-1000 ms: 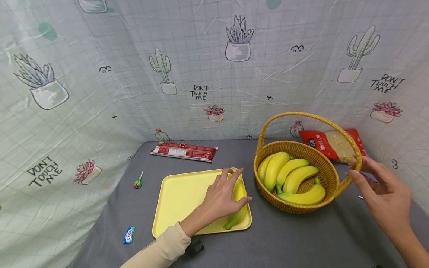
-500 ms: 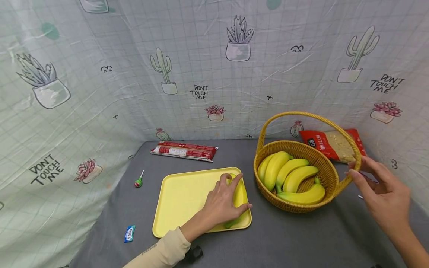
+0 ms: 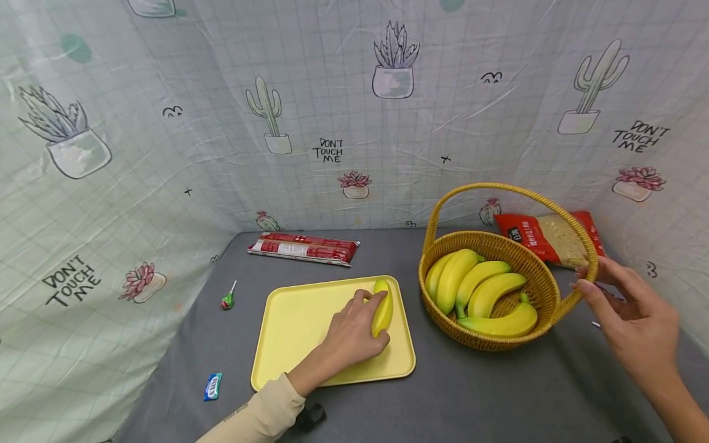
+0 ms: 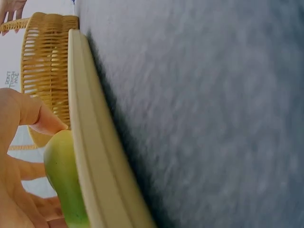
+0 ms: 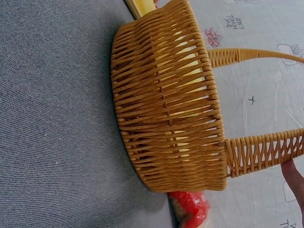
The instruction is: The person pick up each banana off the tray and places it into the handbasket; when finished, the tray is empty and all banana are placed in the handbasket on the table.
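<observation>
My left hand (image 3: 354,331) grips a yellow banana (image 3: 383,314) over the right half of the yellow tray (image 3: 293,344), with the thumb on its near side. In the left wrist view the banana's green end (image 4: 66,180) shows beside the tray rim (image 4: 95,142), thumb and fingers around it. To the right stands a wicker basket (image 3: 493,344) holding several bananas (image 3: 490,292). My right hand (image 3: 637,323) pinches the right side of the basket's arched handle (image 3: 515,189). In the right wrist view only a fingertip (image 5: 292,173) shows at the handle.
A long red packet (image 3: 303,249) lies behind the tray. Behind the basket is a red bag (image 3: 554,237) with a see-through window. At the left lie a lollipop (image 3: 228,300) and a small blue packet (image 3: 213,386). A patterned cloth (image 3: 354,123) hangs behind the grey table (image 3: 476,400).
My left hand has closed its fingers around the banana and moved it left, away from the tray's right edge. My right hand and the basket have stayed in place.
</observation>
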Demonstrator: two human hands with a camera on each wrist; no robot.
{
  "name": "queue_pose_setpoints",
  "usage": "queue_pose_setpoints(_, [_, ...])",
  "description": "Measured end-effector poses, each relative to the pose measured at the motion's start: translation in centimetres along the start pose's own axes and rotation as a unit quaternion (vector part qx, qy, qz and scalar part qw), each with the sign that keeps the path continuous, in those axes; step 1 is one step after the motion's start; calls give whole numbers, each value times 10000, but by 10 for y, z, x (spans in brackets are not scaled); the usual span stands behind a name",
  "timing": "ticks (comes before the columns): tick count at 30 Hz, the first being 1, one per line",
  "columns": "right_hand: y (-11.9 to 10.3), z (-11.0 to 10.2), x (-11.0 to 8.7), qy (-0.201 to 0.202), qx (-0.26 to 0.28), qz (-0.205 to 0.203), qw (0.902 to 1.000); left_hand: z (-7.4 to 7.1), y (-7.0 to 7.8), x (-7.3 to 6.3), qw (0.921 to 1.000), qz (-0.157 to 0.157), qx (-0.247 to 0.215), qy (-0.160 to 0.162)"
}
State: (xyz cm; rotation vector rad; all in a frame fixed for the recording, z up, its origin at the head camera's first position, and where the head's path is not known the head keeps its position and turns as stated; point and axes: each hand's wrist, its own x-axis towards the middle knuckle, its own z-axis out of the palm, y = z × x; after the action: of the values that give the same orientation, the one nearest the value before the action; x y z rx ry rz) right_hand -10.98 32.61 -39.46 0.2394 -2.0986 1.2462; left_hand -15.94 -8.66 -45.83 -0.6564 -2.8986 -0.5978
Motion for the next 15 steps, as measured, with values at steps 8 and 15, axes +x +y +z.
queue_pose_setpoints(8, [-1,-1,0,-49,-158,200,9997,-2,-9,0,9999,25,112,83])
queue_pose_setpoints(15, [-2,0,0,-30,-218,140,9997,-2,-12,1,9995,137,141,241])
